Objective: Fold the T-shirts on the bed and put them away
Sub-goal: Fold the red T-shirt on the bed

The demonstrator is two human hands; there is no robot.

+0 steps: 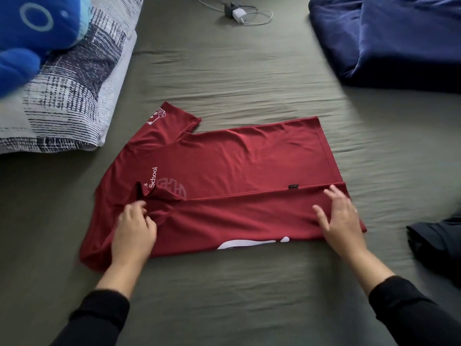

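The 2 hands rest on 1 dark red short-sleeved T-shirt (237, 166) lying mid-bed on the olive-green bed sheet (249, 71). The left hand (136, 227) pinches bunched fabric near the collar; the right hand (340, 218) lies flat with fingers spread on the folded-over near side by the hem. 1 dark navy garment (439, 243) sits at the right edge, 1 navy blanket (399, 38) at the far right corner, 1 striped pillow (72, 96) and 1 blue plush toy (32, 33) at the left edge, 1 white charger (239, 14) at the far edge.
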